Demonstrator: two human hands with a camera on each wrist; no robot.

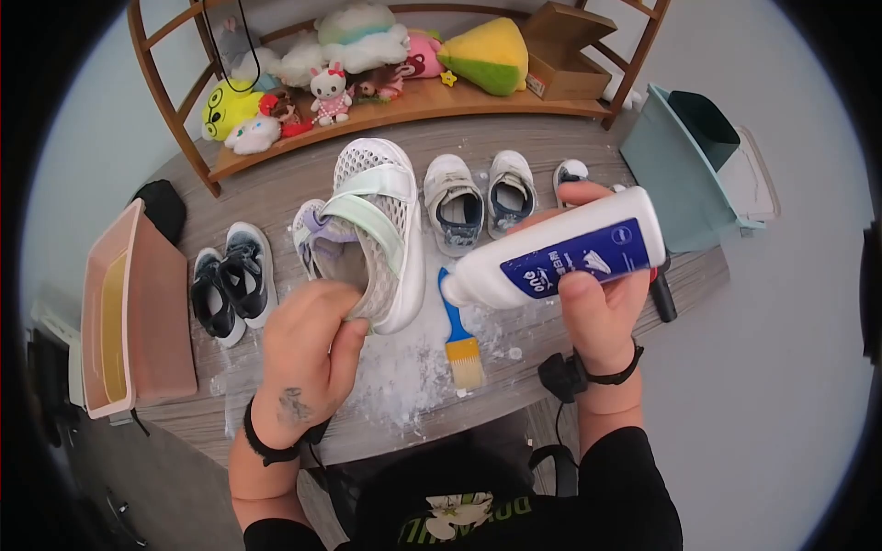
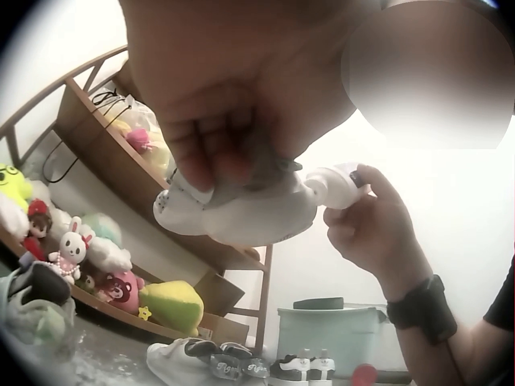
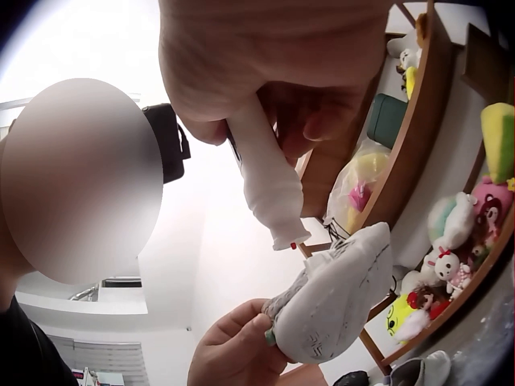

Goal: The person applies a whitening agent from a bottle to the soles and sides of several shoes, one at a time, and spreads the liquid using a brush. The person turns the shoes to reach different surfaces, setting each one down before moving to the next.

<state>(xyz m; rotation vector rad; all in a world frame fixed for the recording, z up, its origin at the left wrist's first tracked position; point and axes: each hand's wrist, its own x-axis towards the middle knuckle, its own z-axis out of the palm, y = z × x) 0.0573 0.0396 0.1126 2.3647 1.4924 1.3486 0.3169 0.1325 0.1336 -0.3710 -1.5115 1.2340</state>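
A white shoe with a pale green strap [image 1: 372,220] is held up over the table, its heel edge pinched by the left hand [image 1: 308,354]. In the right hand [image 1: 602,308] is a white bottle with a blue label [image 1: 570,253], tilted with its narrow end toward the shoe. The right wrist view shows the bottle's tip [image 3: 288,233] close to the shoe [image 3: 330,301]; whether they touch I cannot tell. Below them a blue-handled brush [image 1: 461,344] lies on the table, beside white smears. Another shoe with a lilac strap [image 1: 312,230] stands partly hidden behind the held one.
Dark shoes [image 1: 234,280] stand at the left, grey-white shoes [image 1: 455,207] at the back centre. A pink bin [image 1: 165,321] is at the left edge, a teal bin [image 1: 666,184] at the right. Behind stands a wooden shelf [image 1: 386,104] with plush toys.
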